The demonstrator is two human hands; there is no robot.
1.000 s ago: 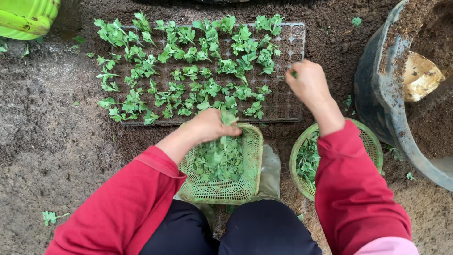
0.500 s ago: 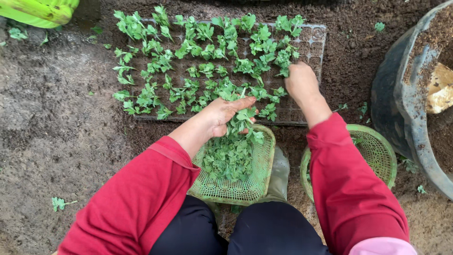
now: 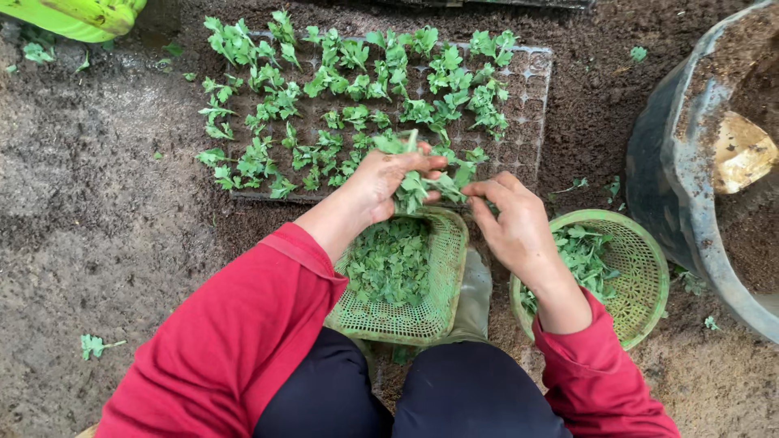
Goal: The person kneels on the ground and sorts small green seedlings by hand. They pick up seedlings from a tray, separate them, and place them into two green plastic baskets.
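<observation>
Cuttings (image 3: 422,186) bunched in left hand (image 3: 381,180), grip clenched on stems, held over square basket (image 3: 430,312) so strays drop in. Right hand (image 3: 513,223) fingertips pinching at bunch, beside round basket (image 3: 637,276). Seedling tray (image 3: 531,122) on soil just ahead, within reach.

Green cuttings (image 3: 422,188), light-green mesh baskets (image 3: 442,276) (image 3: 641,276), red sleeves (image 3: 235,324), dark trousers (image 3: 454,397), brown soil (image 3: 97,203), grey-blue tub (image 3: 673,178), lime-green container (image 3: 73,16).
</observation>
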